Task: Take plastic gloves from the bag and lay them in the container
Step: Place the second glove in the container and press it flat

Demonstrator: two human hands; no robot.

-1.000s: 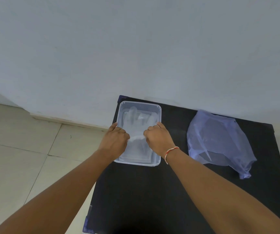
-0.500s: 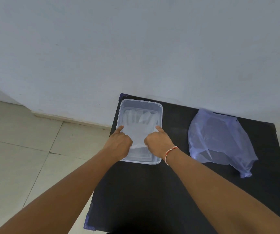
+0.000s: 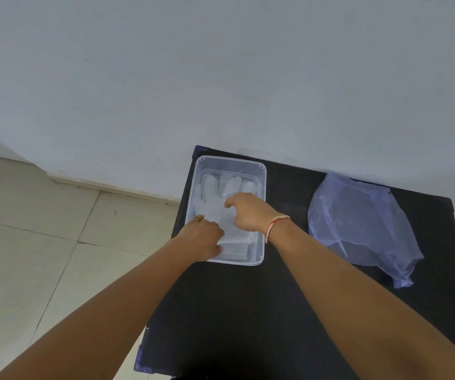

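Note:
A clear rectangular plastic container (image 3: 262, 171) stands at the far left of a black table. Inside it lies a translucent plastic glove (image 3: 215, 198), fingers pointing toward the wall. My left hand (image 3: 203, 237) rests on the glove's cuff end at the container's near left corner, fingers curled down. My right hand (image 3: 251, 212), with a red and white thread at the wrist, is over the glove's palm area with fingers bent onto it. A thin bluish plastic bag (image 3: 357, 226) lies to the right, apart from both hands.
The black table (image 3: 248, 311) stands against a white wall (image 3: 220, 78). Its left edge drops to a pale tiled floor (image 3: 42, 256). Bare black surface lies between the container and the bag and toward me.
My right hand has moved farther up the glove toward its fingers. My left hand has slid back toward the container's near left corner. The glove lies flatter in the container.

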